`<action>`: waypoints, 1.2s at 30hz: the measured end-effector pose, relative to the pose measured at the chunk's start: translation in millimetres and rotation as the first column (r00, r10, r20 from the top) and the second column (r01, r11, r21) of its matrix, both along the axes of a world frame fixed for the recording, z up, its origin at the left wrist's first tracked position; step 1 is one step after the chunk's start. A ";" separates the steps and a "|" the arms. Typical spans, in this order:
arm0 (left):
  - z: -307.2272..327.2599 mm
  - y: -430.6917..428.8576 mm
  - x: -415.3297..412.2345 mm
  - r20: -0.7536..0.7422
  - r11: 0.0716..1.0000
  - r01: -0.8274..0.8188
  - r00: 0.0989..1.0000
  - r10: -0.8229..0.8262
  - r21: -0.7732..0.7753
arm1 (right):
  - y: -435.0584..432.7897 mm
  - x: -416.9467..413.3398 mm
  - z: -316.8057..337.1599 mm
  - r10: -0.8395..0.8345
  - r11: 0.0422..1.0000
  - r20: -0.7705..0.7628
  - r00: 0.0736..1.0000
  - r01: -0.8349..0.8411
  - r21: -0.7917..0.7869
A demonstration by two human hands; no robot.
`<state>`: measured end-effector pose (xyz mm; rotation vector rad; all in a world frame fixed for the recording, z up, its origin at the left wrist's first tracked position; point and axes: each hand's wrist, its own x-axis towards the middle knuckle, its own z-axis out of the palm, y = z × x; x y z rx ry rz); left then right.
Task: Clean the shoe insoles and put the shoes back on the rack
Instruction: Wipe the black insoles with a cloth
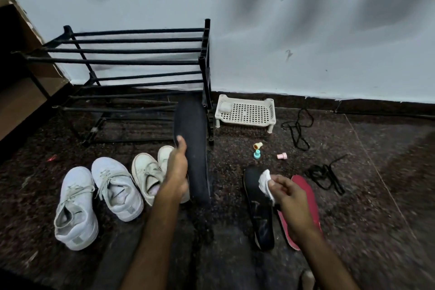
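One black tubular shoe rack (131,61); before it, four white lace-up sneakers (115,186). At rack's right front post, dark grey insole (191,125) gripped upright by left hand (176,169). Right of rack, floor-flat black insole (261,219) and red insole (306,186) under right hand (290,195) pinching crumpled white cloth (264,180).

My left hand (176,167) and the dark insole (191,148) it grips cover most of the rightmost shoe (164,152) and the lower right corner of the rack (131,61). My right hand (289,194), pinching a white wipe (264,181), hides part of the red insole (308,192). The pale item (224,107) in the corner of the tray (249,114) is unidentifiable. The floor (400,195) is blurred toward the frame edges.
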<state>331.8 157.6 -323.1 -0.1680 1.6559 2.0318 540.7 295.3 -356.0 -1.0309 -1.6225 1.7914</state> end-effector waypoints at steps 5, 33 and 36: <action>-111.0 27.7 21.5 0.007 0.894 0.217 0.972 -0.233 -0.391 | 19.2 19.4 -31.4 -0.079 0.825 0.001 0.997 0.066 -0.561; -194.6 98.8 111.8 -0.087 0.287 0.189 0.677 -0.731 -0.939 | 21.1 30.0 -154.8 -0.215 0.975 0.670 0.711 0.192 0.109; -207.1 102.3 121.3 -0.036 0.263 0.248 0.660 -0.750 -0.932 | 19.5 27.9 -158.9 -0.148 0.989 0.685 0.713 0.086 0.123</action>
